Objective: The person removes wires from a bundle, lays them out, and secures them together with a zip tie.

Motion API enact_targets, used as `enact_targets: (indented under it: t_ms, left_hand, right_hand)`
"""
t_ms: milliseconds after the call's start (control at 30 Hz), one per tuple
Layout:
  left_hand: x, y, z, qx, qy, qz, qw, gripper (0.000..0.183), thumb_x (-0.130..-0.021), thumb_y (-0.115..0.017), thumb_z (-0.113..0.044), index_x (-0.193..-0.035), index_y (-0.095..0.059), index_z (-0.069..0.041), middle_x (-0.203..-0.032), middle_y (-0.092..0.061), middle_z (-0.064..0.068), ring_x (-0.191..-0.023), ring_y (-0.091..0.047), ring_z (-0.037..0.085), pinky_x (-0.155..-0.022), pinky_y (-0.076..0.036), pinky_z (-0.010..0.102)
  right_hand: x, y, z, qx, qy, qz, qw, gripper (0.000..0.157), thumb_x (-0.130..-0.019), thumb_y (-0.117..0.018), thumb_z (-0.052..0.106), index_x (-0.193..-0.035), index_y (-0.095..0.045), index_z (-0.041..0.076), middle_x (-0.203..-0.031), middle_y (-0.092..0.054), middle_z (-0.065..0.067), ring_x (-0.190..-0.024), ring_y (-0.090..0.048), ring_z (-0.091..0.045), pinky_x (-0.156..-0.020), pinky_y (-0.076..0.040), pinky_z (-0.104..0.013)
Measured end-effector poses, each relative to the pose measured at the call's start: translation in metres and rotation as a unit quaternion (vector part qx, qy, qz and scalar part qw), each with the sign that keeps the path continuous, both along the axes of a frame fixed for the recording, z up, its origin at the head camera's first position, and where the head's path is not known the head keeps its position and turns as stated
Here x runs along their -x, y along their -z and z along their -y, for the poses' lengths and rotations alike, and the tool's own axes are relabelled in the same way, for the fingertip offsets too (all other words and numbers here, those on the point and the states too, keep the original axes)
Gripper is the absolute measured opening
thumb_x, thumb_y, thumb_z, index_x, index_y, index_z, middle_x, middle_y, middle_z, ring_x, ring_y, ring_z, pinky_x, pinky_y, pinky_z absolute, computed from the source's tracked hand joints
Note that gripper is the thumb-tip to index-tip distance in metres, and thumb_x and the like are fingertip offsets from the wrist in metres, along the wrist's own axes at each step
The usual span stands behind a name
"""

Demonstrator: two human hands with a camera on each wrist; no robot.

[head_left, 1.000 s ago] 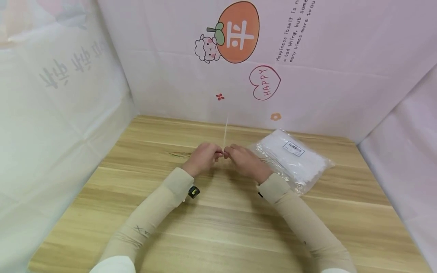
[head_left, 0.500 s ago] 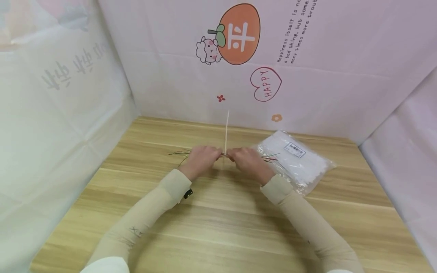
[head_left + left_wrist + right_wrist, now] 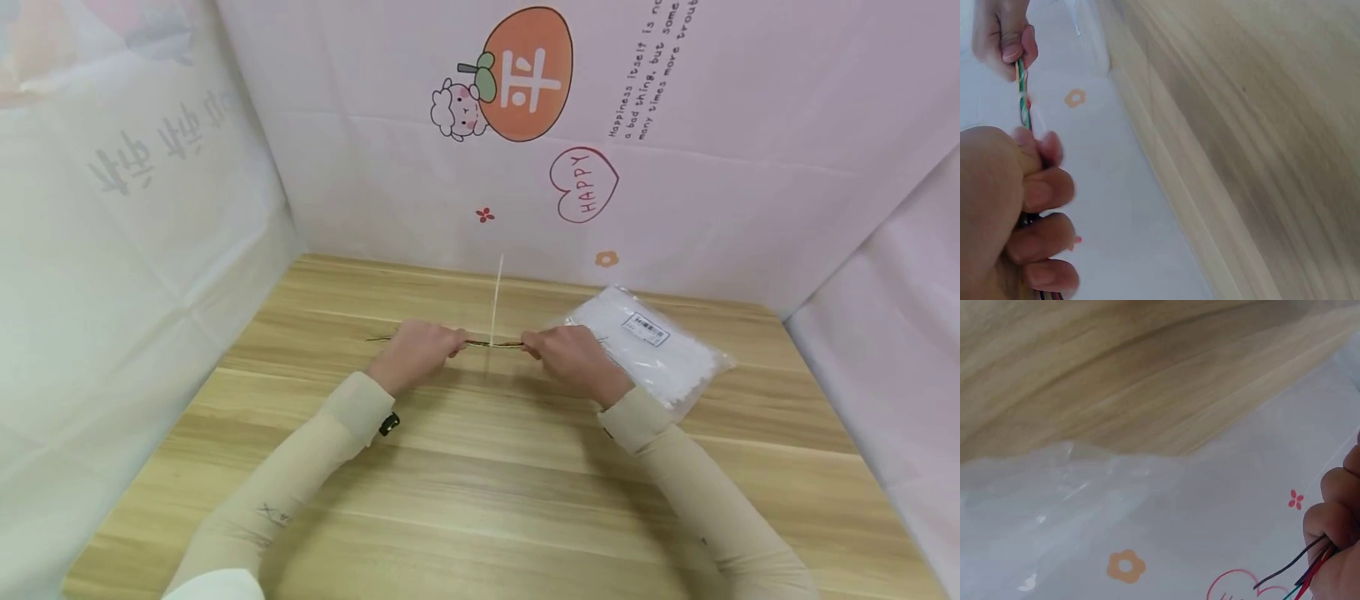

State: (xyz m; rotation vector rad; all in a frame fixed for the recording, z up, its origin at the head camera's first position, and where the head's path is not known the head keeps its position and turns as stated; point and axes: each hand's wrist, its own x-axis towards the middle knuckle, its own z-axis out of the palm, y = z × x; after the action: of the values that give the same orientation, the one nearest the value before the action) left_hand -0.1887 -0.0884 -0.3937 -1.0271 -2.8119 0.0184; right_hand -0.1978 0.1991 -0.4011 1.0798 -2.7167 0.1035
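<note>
A thin bundle of coloured wires is stretched between my hands, just over the table. My left hand grips its left part, and my right hand its right part. Around the middle of the bundle sits a white cable tie, its long tail pointing away toward the back wall. Green, red and yellow wires show between the hands in the left wrist view. Loose wire ends stick out of my right fist in the right wrist view. My palms hide the rest of the bundle.
A clear plastic bag with white contents and a barcode label lies on the wooden table, close behind my right hand. White printed cloth hangs along the back and both sides of the table.
Both hands have moved apart along the bundle, the left hand leftward and the right hand rightward. More wire now shows between them, with the cable tie in the middle.
</note>
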Motion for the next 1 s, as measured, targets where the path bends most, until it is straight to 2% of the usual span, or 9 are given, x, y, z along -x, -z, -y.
enact_targets:
  t_ms: [67, 167, 233, 333, 467, 600, 667, 867, 1000]
  left_hand:
    - [-0.001, 0.0, 0.007, 0.001, 0.003, 0.008, 1.0, 0.025, -0.106, -0.063, -0.012, -0.082, -0.06, -0.018, -0.066, -0.056, -0.009, -0.057, -0.036, 0.006, -0.051, -0.03, 0.023]
    - [-0.002, 0.0, 0.016, -0.002, 0.003, 0.007, 1.0, 0.034, -0.105, -0.063, -0.009, -0.075, -0.05, -0.018, -0.061, -0.039, -0.008, -0.058, -0.028, 0.008, -0.052, -0.024, 0.024]
    - [-0.002, 0.001, 0.021, -0.009, 0.009, 0.004, 0.9999, 0.039, -0.106, -0.063, -0.013, -0.072, -0.043, -0.019, -0.06, -0.029, -0.008, -0.058, -0.024, 0.009, -0.053, -0.02, 0.024]
    - [-0.004, 0.004, 0.029, -0.026, 0.005, 0.003, 0.9996, 0.045, -0.106, -0.062, -0.01, -0.071, -0.036, -0.02, -0.061, -0.022, -0.007, -0.058, -0.02, 0.008, -0.053, -0.017, 0.023]
    - [-0.004, 0.005, 0.037, -0.038, 0.011, 0.006, 0.9992, 0.038, -0.099, -0.061, 0.002, -0.073, -0.042, -0.019, -0.061, -0.03, -0.008, -0.058, -0.024, 0.007, -0.052, -0.02, 0.023]
    - [-0.002, 0.006, 0.044, -0.032, 0.004, 0.016, 0.9993, 0.031, -0.093, -0.061, 0.008, -0.079, -0.053, -0.018, -0.064, -0.046, -0.008, -0.059, -0.033, 0.007, -0.052, -0.025, 0.024]
    - [-0.001, 0.007, 0.048, -0.037, 0.002, 0.025, 0.999, 0.029, -0.092, -0.061, 0.009, -0.079, -0.055, -0.016, -0.066, -0.049, -0.007, -0.06, -0.034, 0.007, -0.053, -0.026, 0.024]
    - [-0.003, 0.015, 0.063, -0.074, -0.012, 0.03, 0.9968, 0.038, -0.101, -0.06, 0.002, -0.071, -0.045, -0.017, -0.062, -0.032, -0.007, -0.059, -0.028, 0.009, -0.056, -0.023, 0.024]
    - [-0.003, 0.019, 0.066, -0.071, -0.013, 0.014, 0.9973, 0.044, -0.097, -0.062, 0.002, -0.069, -0.037, -0.021, -0.062, -0.029, -0.009, -0.06, -0.028, 0.008, -0.055, -0.021, 0.024]
  right_hand:
    - [-0.001, 0.0, -0.004, -0.001, 0.001, 0.011, 1.0, 0.026, -0.105, -0.063, 0.017, -0.082, -0.052, 0.018, -0.067, -0.058, 0.007, -0.056, -0.047, -0.013, -0.048, -0.04, -0.034]
    - [-0.003, 0.001, -0.011, -0.005, 0.009, 0.017, 1.0, 0.025, -0.103, -0.065, 0.014, -0.083, -0.052, 0.02, -0.067, -0.058, 0.008, -0.055, -0.046, -0.012, -0.047, -0.037, -0.033]
    - [-0.004, 0.003, -0.015, -0.008, 0.003, 0.012, 1.0, 0.026, -0.103, -0.065, 0.015, -0.081, -0.051, 0.02, -0.063, -0.054, 0.009, -0.053, -0.043, -0.011, -0.045, -0.035, -0.031]
    - [-0.004, 0.004, -0.017, 0.002, -0.012, -0.004, 1.0, 0.031, -0.104, -0.066, 0.018, -0.078, -0.049, 0.019, -0.058, -0.044, 0.008, -0.052, -0.038, -0.011, -0.045, -0.032, -0.03]
    - [-0.003, 0.002, -0.017, 0.019, -0.039, -0.006, 0.999, 0.033, -0.104, -0.067, 0.019, -0.076, -0.049, 0.017, -0.057, -0.04, 0.008, -0.051, -0.035, -0.01, -0.047, -0.032, -0.029]
    - [0.0, 0.0, -0.019, 0.013, -0.03, 0.021, 0.999, 0.033, -0.106, -0.064, 0.019, -0.077, -0.05, 0.018, -0.059, -0.043, 0.009, -0.053, -0.037, -0.009, -0.05, -0.034, -0.028]
    - [0.001, 0.0, -0.021, 0.003, -0.019, 0.032, 0.999, 0.03, -0.108, -0.061, 0.021, -0.079, -0.051, 0.019, -0.06, -0.045, 0.009, -0.054, -0.039, -0.01, -0.051, -0.035, -0.029]
    - [-0.001, 0.005, -0.026, -0.017, 0.005, 0.026, 1.0, 0.032, -0.107, -0.061, 0.021, -0.077, -0.049, 0.02, -0.058, -0.042, 0.009, -0.053, -0.041, -0.012, -0.047, -0.034, -0.031]
    - [-0.002, 0.007, -0.025, -0.027, 0.003, 0.015, 1.0, 0.037, -0.106, -0.063, 0.02, -0.073, -0.047, 0.018, -0.056, -0.037, 0.008, -0.051, -0.039, -0.013, -0.047, -0.036, -0.033]
